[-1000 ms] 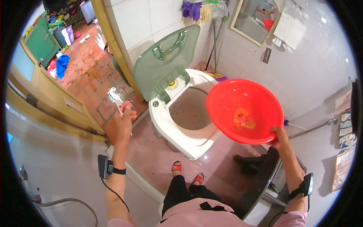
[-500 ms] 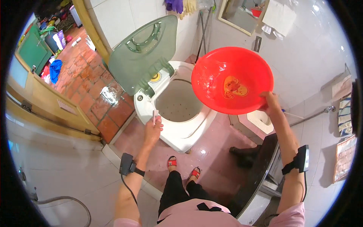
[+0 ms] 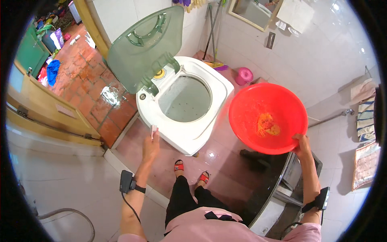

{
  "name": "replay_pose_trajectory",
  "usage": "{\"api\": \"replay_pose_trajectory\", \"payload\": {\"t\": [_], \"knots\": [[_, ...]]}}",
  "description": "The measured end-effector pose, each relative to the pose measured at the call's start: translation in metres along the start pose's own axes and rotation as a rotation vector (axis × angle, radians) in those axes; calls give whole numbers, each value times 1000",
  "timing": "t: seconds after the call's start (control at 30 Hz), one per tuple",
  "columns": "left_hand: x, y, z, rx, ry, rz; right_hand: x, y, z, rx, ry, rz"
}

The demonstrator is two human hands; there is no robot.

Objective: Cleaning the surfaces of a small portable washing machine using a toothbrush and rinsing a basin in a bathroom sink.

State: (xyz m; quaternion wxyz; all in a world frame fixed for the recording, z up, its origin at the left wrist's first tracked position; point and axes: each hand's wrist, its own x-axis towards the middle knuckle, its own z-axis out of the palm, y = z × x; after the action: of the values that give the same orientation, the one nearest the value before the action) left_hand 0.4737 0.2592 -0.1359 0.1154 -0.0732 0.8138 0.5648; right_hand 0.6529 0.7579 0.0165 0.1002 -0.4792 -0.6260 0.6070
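Gripping a round red plastic basin (image 3: pixel 248 107) (yellow print (image 3: pixel 268 126) illegible), my right hand (image 3: pixel 300 145) curls; my left hand (image 3: pixel 150 148) pinches a half-hidden pale-pink strip (image 3: pixel 153 130).

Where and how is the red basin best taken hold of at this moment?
Probably by the rim of the red basin: the right hand grips its lower right edge, and the left hand would best come from the left, to the opposite edge. The basin is wide and round, its open side faces up, and that left edge is free.
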Motion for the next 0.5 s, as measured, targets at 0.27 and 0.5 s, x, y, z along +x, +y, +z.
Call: {"api": "replay_pose_trajectory", "payload": {"t": [0.27,0.5], "knots": [[-11,5,52,361,-104,580,1,-12,-15,-112,62,-151],[-35,-7,88,764,-253,770,28,0,16,-101,52,-128]]}}
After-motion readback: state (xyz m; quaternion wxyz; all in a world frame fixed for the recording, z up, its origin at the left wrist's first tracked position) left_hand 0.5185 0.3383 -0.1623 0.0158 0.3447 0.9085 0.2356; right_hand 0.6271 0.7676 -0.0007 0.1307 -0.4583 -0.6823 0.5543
